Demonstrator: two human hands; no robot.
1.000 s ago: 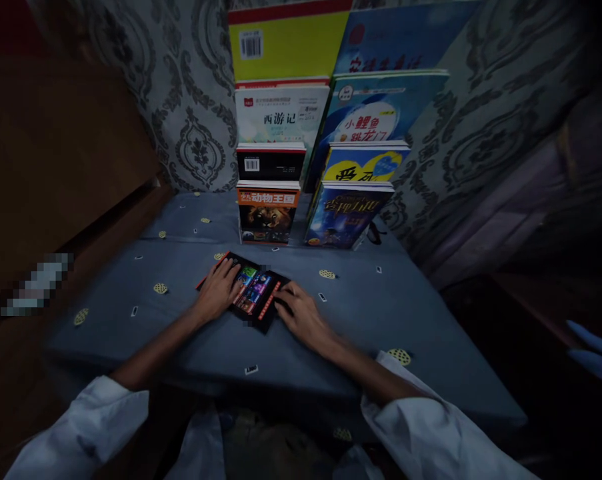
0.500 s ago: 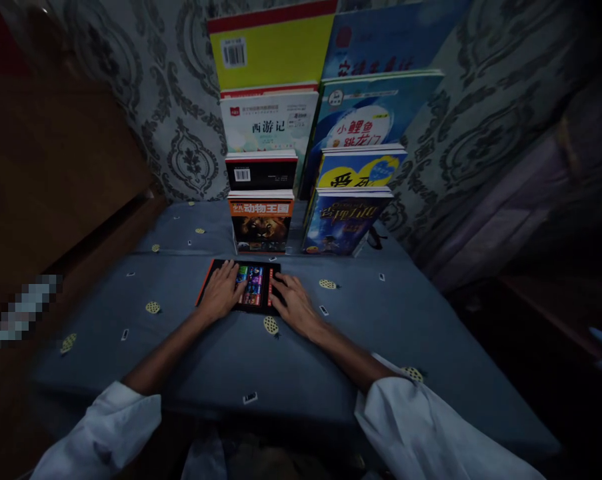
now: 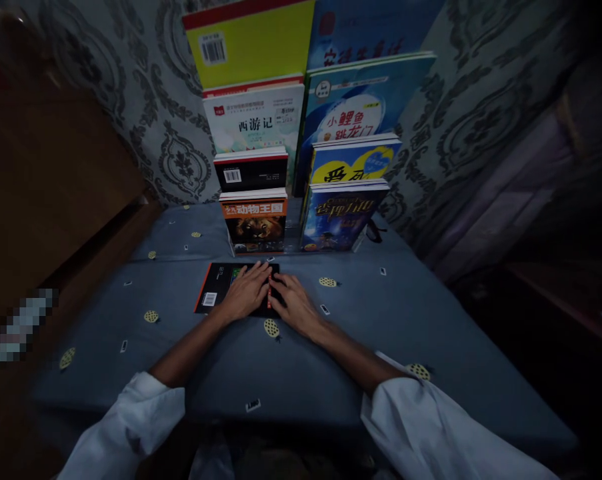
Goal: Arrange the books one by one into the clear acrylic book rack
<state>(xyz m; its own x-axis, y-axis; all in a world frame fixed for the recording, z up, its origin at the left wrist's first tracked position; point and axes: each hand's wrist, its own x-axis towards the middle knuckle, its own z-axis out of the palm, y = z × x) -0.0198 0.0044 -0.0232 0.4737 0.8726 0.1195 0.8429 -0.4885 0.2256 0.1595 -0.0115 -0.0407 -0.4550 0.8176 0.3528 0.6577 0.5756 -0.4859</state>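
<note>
A black book [image 3: 219,285] with orange edging and a barcode lies flat on the cloth-covered table. My left hand [image 3: 245,291] rests flat across its middle, fingers stretched toward the right side and covering the pictures on the cover. At the book's right end lies my right hand [image 3: 294,301], fingers extended over the strip with orange lettering. Neither hand is wrapped round anything. Just beyond the hands, an animal book with a lion cover [image 3: 255,227] and a dark blue book [image 3: 341,217] stand upright.
Several more books stand in rising tiers behind, among them a white one [image 3: 258,120] and a teal one [image 3: 363,100]. Brown wooden furniture [image 3: 45,193] borders the left. A patterned wall covering [image 3: 185,160] is at the back, and a grey-blue tablecloth [image 3: 351,333] spreads around the hands.
My left hand has slid right across the book, uncovering its left part and barcode. My right hand stays at the right end. The view has shifted slightly.
</note>
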